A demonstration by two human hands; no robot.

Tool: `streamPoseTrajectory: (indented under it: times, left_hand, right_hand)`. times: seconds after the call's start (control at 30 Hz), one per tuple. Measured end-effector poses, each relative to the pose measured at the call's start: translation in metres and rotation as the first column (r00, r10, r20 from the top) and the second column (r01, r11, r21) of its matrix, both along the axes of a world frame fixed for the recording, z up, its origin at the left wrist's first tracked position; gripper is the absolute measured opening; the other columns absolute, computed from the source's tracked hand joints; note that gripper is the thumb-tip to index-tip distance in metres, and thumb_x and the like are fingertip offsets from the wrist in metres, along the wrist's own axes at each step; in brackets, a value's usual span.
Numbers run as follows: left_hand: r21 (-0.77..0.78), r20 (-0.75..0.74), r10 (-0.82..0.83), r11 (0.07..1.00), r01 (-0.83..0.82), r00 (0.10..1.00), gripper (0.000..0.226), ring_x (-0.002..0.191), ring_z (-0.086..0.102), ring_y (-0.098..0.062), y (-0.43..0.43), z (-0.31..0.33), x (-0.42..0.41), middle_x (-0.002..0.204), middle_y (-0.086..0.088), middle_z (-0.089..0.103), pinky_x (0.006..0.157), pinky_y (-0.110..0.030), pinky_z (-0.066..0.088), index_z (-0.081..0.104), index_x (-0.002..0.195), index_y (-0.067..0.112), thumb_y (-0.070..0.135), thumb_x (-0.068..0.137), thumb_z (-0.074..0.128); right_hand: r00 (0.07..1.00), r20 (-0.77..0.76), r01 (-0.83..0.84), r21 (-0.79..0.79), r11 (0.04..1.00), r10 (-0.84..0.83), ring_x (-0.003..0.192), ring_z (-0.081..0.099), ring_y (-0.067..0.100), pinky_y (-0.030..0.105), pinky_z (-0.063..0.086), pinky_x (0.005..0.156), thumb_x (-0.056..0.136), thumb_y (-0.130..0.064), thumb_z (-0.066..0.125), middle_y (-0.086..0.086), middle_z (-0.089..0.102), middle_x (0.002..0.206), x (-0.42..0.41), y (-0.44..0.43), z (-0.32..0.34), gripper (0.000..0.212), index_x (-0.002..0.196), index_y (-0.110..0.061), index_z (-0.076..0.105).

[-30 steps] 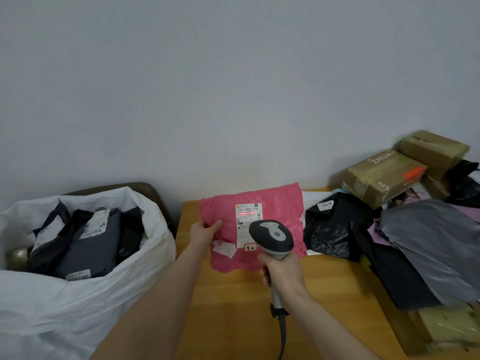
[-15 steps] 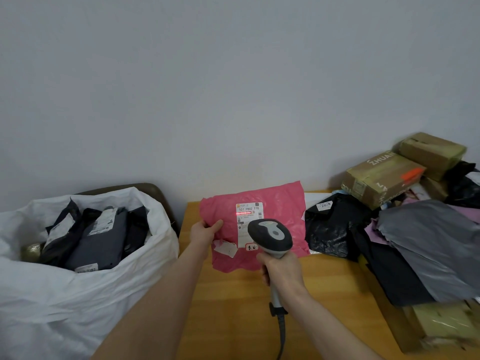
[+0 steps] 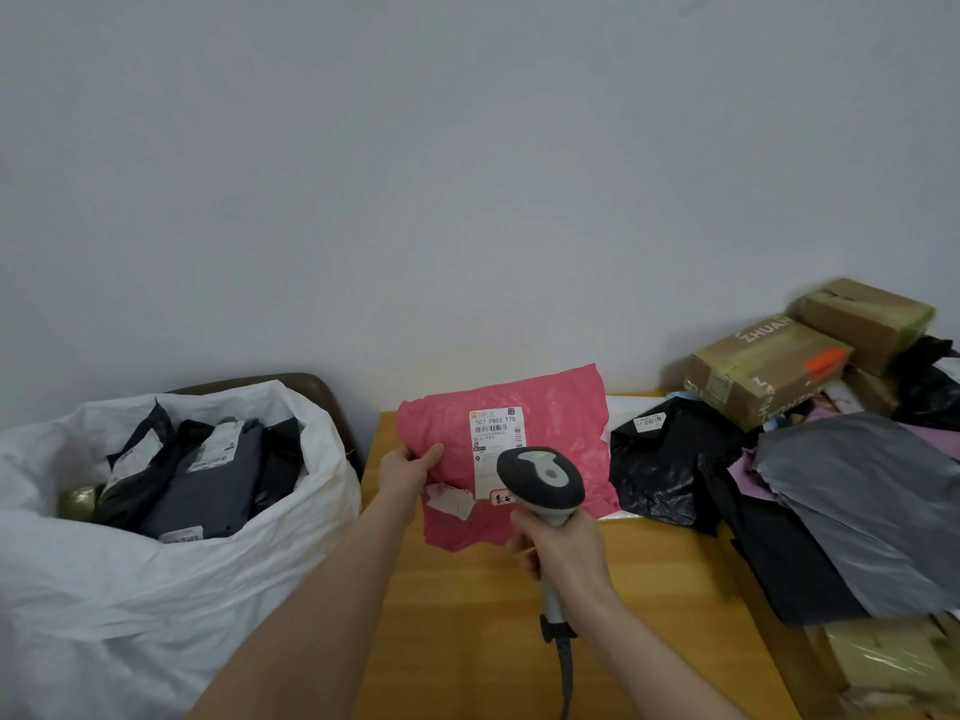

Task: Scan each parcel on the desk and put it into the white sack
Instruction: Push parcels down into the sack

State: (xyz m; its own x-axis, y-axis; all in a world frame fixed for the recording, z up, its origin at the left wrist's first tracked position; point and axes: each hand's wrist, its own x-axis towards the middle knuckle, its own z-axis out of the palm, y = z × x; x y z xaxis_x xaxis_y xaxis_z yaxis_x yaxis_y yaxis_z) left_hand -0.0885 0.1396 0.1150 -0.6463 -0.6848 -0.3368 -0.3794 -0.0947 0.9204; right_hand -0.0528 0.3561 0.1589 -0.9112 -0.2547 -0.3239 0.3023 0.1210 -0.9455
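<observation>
My left hand [image 3: 408, 467] pinches the left edge of a pink parcel [image 3: 561, 413] and holds it upright over the wooden desk [image 3: 467, 615], its white label facing me. My right hand [image 3: 563, 550] grips the handle of a black and grey barcode scanner [image 3: 540, 478], whose head points at the label from close in front. The white sack [image 3: 156, 589] stands open at the left, beside the desk, with several dark parcels inside.
A black bag parcel [image 3: 665, 465] lies right of the pink one. Further right are piled grey [image 3: 872, 501] and dark mailers, and cardboard boxes [image 3: 763, 371] stacked against the wall. The scanner's cable [image 3: 566, 678] runs down toward me.
The red scan line seen on the label earlier is gone. Both hands, the parcel and the scanner stay almost where they were.
</observation>
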Motion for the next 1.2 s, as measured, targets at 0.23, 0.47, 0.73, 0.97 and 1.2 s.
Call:
streamPoseTrajectory:
  times: [0.23,0.47,0.73,0.97,1.2]
  left_hand:
    - [-0.012,-0.037,-0.011,1.000,0.011,0.999,0.050,0.112,0.058,-0.035,-0.015,0.008,0.005,0.126,-0.018,0.059,0.079,-0.034,0.050,0.050,0.130,-0.002,0.020,0.088,0.066]
    - [-0.033,-0.041,-0.034,0.999,0.033,0.999,0.049,0.108,0.060,-0.034,-0.059,0.015,0.006,0.123,-0.017,0.061,0.080,-0.034,0.051,0.052,0.128,-0.002,0.023,0.088,0.066]
    - [0.037,-0.122,-0.037,0.998,0.041,0.992,0.042,0.087,0.063,-0.023,-0.168,0.047,0.018,0.110,-0.012,0.064,0.067,-0.026,0.053,0.055,0.122,-0.004,0.022,0.089,0.065]
    - [-0.087,-0.075,0.145,0.985,-0.151,0.987,0.024,0.055,0.050,-0.018,-0.364,0.103,0.071,0.069,-0.007,0.055,0.049,-0.025,0.043,0.061,0.098,0.001,0.024,0.090,0.065]
    - [-0.431,0.275,0.224,0.898,-0.088,0.935,0.028,0.082,0.062,-0.034,-0.480,0.054,0.127,0.094,-0.019,0.065,0.075,-0.040,0.053,0.058,0.109,0.002,0.016,0.087,0.067]
  right_hand:
    - [1.000,-0.002,-0.009,0.039,0.999,0.010,0.044,0.051,0.016,0.028,0.042,0.049,0.081,-0.006,0.066,0.000,0.058,0.045,-0.003,-0.018,0.002,0.027,0.054,-0.008,0.061]
    - [1.000,-0.029,-0.004,0.062,0.998,0.006,0.047,0.050,0.022,0.032,0.043,0.052,0.078,-0.005,0.066,0.010,0.057,0.052,-0.005,-0.070,0.007,0.023,0.055,-0.004,0.060]
    - [0.999,-0.015,-0.053,-0.052,0.997,0.052,0.045,0.051,0.019,0.030,0.043,0.049,0.083,-0.007,0.068,0.009,0.061,0.053,-0.003,-0.187,0.031,0.015,0.069,-0.004,0.066]
    - [0.995,-0.005,-0.104,-0.147,0.984,0.104,0.048,0.053,0.015,0.028,0.045,0.052,0.086,-0.005,0.065,0.007,0.064,0.058,-0.020,-0.318,0.058,0.013,0.072,-0.005,0.066]
    - [0.980,0.168,-0.091,-0.119,0.989,0.110,0.046,0.051,0.018,0.027,0.043,0.048,0.084,-0.004,0.064,0.012,0.063,0.058,-0.010,-0.395,0.020,0.014,0.071,0.002,0.065]
